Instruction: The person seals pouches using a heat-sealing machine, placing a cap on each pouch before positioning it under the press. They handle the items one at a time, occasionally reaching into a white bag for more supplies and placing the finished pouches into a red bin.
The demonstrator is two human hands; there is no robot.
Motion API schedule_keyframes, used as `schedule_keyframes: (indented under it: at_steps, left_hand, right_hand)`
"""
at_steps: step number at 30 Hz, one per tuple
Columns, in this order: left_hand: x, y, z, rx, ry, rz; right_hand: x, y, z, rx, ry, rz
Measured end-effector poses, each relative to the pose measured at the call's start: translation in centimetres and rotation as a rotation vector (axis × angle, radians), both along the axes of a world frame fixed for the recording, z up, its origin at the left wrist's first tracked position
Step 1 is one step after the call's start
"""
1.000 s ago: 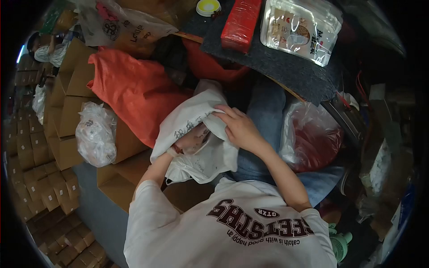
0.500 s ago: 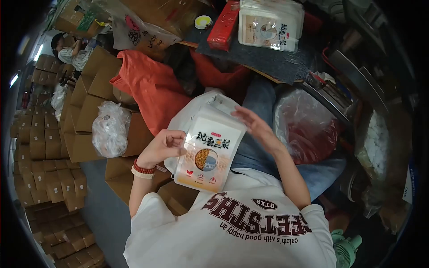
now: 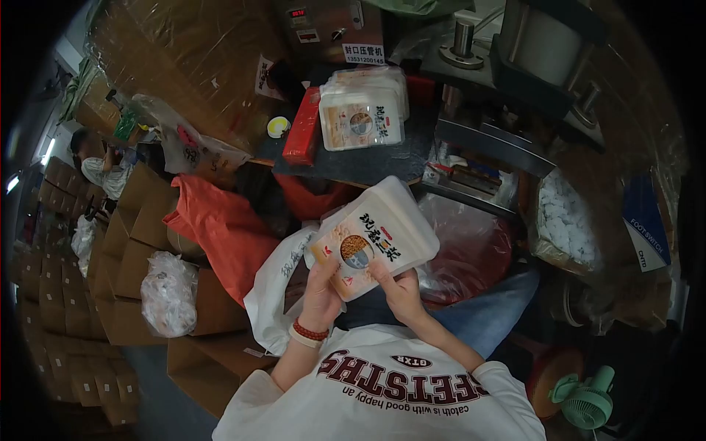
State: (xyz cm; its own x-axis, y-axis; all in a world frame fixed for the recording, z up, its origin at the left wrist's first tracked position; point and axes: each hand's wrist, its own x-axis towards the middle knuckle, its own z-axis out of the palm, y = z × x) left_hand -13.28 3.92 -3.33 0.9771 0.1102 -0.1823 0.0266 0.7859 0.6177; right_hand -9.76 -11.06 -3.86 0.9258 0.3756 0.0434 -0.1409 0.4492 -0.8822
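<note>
A stack of printed pouches (image 3: 375, 228), pale with a round picture and dark lettering, is between my two hands above my lap. My left hand (image 3: 321, 291), with a red beaded bracelet and a pale band at the wrist, grips the lower left edge. On the lower right edge is my right hand (image 3: 401, 294), its thumb over the front and the other fingers bent underneath. The stack is tilted, its top end pointing up and right. Beyond it, a pile of similar pouches (image 3: 362, 121) lies on the dark worktop (image 3: 346, 163).
A red box (image 3: 302, 126) and a yellow-and-white round item (image 3: 279, 127) lie beside the pile. Machinery (image 3: 489, 136) stands at the right of the worktop. A white bag (image 3: 276, 283), orange cloth (image 3: 220, 228) and open cartons (image 3: 136, 253) are to the left; a green fan (image 3: 586, 400) is lower right.
The view has shifted, bringing more worktop and machinery into sight. My right hand, earlier raised with fingers apart by the pouches, now grips them. The stack has moved rightward and turned clockwise.
</note>
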Motion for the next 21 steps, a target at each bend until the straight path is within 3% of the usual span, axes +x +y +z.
schedule_keyframes:
  at_steps: [1, 3, 5, 6, 7, 9, 11, 15, 16, 19, 21]
  left_hand:
    - [0.6, -0.9, 0.2, 0.094, 0.067, 0.121]
    - [1.5, -1.5, 0.6, 0.008, 0.027, 0.167]
    - [1.6, -1.4, 0.7, 0.141, -0.045, 0.074]
    - [1.7, -1.4, 1.1, 0.137, -0.038, 0.075]
    - [1.7, -1.4, 1.6, 0.182, -0.062, 0.028]
    - [1.9, -1.3, 1.7, 0.22, -0.054, -0.031]
    - [2.5, -1.3, 1.4, 0.313, -0.072, -0.094]
    - [2.5, -1.7, 1.3, 0.371, -0.084, -0.173]
    - [2.1, -1.6, 1.2, 0.367, -0.073, -0.179]
    - [1.6, -0.1, 1.2, 0.348, -0.082, -0.22]
    - [1.3, 1.5, 0.6, 0.463, -0.126, -0.127]
  right_hand:
    - [-0.1, -0.3, 0.2, -0.044, -0.032, 0.028]
    - [0.0, -1.7, 0.3, -0.055, -0.148, 0.073]
    - [-0.4, -4.0, -0.6, 0.067, -0.066, 0.199]
    - [-0.4, -4.7, -4.6, 0.11, -0.239, 0.132]
    - [-0.1, -5.1, -5.5, 0.107, -0.225, 0.13]
    - [0.5, -5.5, -6.3, 0.718, 0.384, 0.313]
    - [0.7, -5.1, -5.9, 0.738, 0.389, 0.286]
    - [0.6, -6.2, -5.8, 0.877, 0.512, 0.459]
    - [-0.2, -6.6, -5.2, 0.727, 0.531, 0.28]
    - [1.5, -10.1, -1.6, 0.682, -0.004, 0.27]
    - [1.4, -14.1, 3.6, 0.767, -0.302, 0.269]
